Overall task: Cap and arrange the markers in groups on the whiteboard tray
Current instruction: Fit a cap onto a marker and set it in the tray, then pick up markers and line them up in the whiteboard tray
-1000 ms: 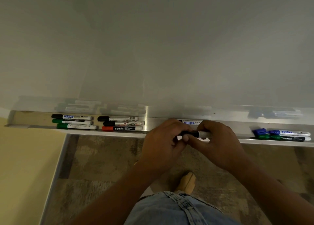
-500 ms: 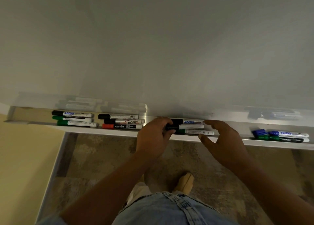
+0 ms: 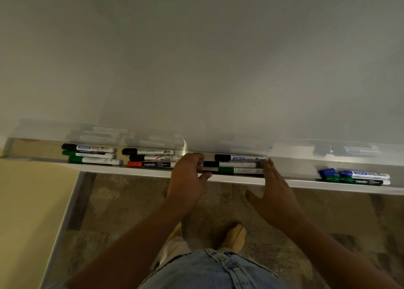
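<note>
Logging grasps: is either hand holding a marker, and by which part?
Right hand holds nothing, flat against tails of three markers; left hand curls at their caps, grip unclear.

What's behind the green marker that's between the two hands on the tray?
Behind the green marker lie two black-capped ones: a white-barrelled marker, then a DOMS marker nearest the whiteboard. The left hand hides the tray just left of them.

Left hand (image 3: pixel 187 176) curled, right hand (image 3: pixel 276 189) flat
</note>
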### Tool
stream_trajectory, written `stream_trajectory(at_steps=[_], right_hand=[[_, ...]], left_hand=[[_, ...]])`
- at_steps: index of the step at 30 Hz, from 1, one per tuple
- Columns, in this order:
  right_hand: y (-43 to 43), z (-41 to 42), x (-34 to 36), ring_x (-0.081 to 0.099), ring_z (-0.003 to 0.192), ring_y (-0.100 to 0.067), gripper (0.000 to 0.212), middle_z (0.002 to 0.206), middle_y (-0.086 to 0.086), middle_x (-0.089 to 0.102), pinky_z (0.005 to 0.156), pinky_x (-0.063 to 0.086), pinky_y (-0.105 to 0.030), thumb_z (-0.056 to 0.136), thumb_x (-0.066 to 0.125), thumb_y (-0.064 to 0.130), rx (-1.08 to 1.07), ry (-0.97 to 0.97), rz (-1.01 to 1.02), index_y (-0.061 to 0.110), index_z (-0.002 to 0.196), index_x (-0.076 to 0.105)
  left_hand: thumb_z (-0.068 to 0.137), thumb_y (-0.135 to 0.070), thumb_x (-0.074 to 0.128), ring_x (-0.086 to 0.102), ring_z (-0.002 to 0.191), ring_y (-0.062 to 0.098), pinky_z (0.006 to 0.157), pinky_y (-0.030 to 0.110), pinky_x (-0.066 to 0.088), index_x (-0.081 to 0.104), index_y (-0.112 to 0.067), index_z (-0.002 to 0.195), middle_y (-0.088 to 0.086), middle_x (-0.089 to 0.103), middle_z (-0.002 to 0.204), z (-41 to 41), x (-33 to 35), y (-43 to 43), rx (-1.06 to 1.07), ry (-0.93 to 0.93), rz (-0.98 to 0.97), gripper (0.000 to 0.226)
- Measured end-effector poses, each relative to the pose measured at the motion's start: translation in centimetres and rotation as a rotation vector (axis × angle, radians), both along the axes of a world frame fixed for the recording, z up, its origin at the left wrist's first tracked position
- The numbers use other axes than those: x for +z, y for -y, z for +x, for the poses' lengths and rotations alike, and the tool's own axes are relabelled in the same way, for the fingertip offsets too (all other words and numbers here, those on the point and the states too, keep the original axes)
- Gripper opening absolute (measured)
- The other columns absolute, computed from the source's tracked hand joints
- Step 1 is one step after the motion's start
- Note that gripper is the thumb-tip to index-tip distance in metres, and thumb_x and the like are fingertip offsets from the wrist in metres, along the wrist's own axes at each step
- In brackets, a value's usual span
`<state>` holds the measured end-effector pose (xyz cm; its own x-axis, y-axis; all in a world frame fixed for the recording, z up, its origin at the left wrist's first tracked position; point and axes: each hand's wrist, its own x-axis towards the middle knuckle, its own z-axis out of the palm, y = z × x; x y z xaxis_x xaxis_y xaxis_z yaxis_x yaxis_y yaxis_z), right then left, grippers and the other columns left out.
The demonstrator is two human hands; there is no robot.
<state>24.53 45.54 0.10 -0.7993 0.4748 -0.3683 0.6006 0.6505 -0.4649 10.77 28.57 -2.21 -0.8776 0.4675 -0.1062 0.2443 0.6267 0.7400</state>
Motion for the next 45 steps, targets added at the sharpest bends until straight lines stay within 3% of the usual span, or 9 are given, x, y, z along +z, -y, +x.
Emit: stream_trajectory(at_steps=[9,15,18,22,27,31,35,39,45], right_hand=[[0.6,-0.4,0.0,0.022,0.143,-0.016,0.095,0.159,0.005,0.016,0.114,0.028,-0.041,0.081,0.066,0.049,0.034,-0.042,-0.089,0.029,0.151,0.004],[-0.3,-0.1,1.1,0.026,0.140,-0.011,0.081,0.155,0.006,0.027,0.114,0.027,-0.034,0.082,0.068,0.040,0.013,-0.153,-0.041,0.025,0.148,0.025],[-1.5,0.9,1.8,0.041,0.126,-0.008,0.064,0.143,0.008,0.043,0.104,0.038,-0.028,0.080,0.071,0.035,-0.017,-0.217,-0.013,0.027,0.137,0.043],[-4.7,2.9,2.1,0.053,0.101,-0.003,0.049,0.126,0.008,0.054,0.084,0.051,-0.025,0.080,0.071,0.034,-0.098,-0.257,0.025,0.027,0.125,0.053],[-11.0,6.5,1.7,0.058,0.088,-0.004,0.038,0.115,0.001,0.063,0.073,0.044,-0.017,0.083,0.071,0.025,-0.264,-0.260,0.076,0.021,0.119,0.060],[-15.9,9.7,1.9,0.062,0.087,-0.017,0.033,0.112,-0.007,0.066,0.072,0.044,-0.023,0.083,0.070,0.017,-0.358,-0.213,0.191,0.018,0.115,0.065],[-20.3,12.4,1.4,0.060,0.089,-0.024,0.028,0.109,-0.007,0.064,0.072,0.043,-0.028,0.081,0.070,0.020,-0.294,-0.110,0.300,0.024,0.109,0.069],[-23.5,13.5,1.2,0.059,0.088,-0.025,0.025,0.104,-0.007,0.065,0.073,0.045,-0.031,0.078,0.074,0.019,-0.277,-0.136,0.284,0.024,0.103,0.072],[-25.2,13.7,0.4,0.054,0.081,-0.015,0.025,0.101,-0.002,0.065,0.072,0.041,-0.025,0.078,0.075,0.018,-0.124,-0.124,0.240,0.022,0.103,0.073]], left_hand=[[0.074,-0.012,0.080,0.062,0.092,0.010,0.079,0.024,0.055,0.063,-0.012,0.113,0.000,0.065,0.102,0.4,-0.3,0.8,0.038,0.046,-0.002,0.043],[0.071,-0.023,0.081,0.059,0.094,0.012,0.083,0.031,0.052,0.065,-0.021,0.107,-0.006,0.064,0.102,0.8,0.7,0.7,0.014,-0.110,-0.129,0.039],[0.070,-0.029,0.082,0.058,0.096,0.016,0.080,0.032,0.051,0.065,-0.021,0.107,-0.005,0.064,0.103,1.6,1.4,-0.3,0.000,-0.170,-0.175,0.042],[0.072,-0.033,0.081,0.056,0.092,0.012,0.076,0.024,0.045,0.065,-0.023,0.105,-0.007,0.062,0.099,3.7,1.8,-2.8,-0.073,-0.160,-0.133,0.038],[0.074,-0.036,0.078,0.056,0.091,0.010,0.075,0.023,0.046,0.065,-0.023,0.105,-0.008,0.061,0.100,6.3,1.7,-5.9,-0.205,-0.103,-0.099,0.035],[0.079,-0.041,0.072,0.054,0.092,0.005,0.076,0.017,0.041,0.064,-0.027,0.108,-0.013,0.057,0.102,8.3,2.2,-7.8,-0.286,-0.071,-0.113,0.033],[0.081,-0.042,0.069,0.053,0.090,0.003,0.073,0.016,0.040,0.064,-0.027,0.107,-0.013,0.057,0.100,9.6,2.5,-9.1,-0.342,-0.084,-0.146,0.030],[0.082,-0.042,0.068,0.056,0.092,0.007,0.074,0.021,0.045,0.064,-0.028,0.107,-0.011,0.059,0.102,10.8,2.6,-11.1,-0.383,-0.080,-0.139,0.029],[0.089,-0.041,0.060,0.056,0.092,0.007,0.073,0.024,0.047,0.059,-0.027,0.116,-0.011,0.057,0.112,12.2,3.4,-17.4,-0.562,-0.181,-0.069,0.031]])
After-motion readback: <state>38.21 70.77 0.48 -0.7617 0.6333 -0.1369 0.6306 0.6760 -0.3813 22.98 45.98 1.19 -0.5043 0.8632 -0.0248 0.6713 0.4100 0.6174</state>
